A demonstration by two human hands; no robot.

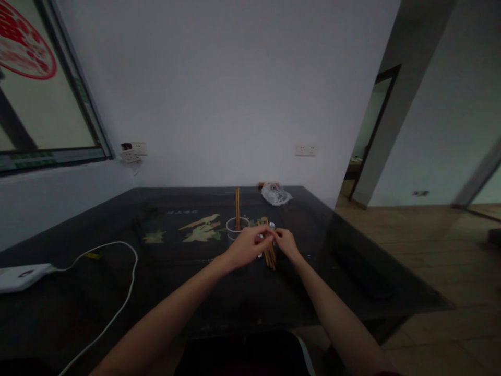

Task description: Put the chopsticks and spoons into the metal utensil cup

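Observation:
My left hand (249, 244) and my right hand (286, 243) meet at their fingertips above the table. Both sets of fingers are closed in a pinch, and whatever lies between them is too small to make out. Under the hands lies a loose bunch of wooden chopsticks (270, 259), partly covered by my fingers. A small round whitish thing (272, 225) shows just beyond the fingertips. Left of the hands stands a clear plastic cup (231, 225), with a pair of chopsticks (237, 201) upright in it. My left hand hides part of the cup.
The dark table (188, 292) carries a bird picture (203, 230). A crumpled clear plastic bag (276, 194) lies at the back edge, by the wall. At the left, a white device (25, 277) trails a white cable (132, 277) toward the front.

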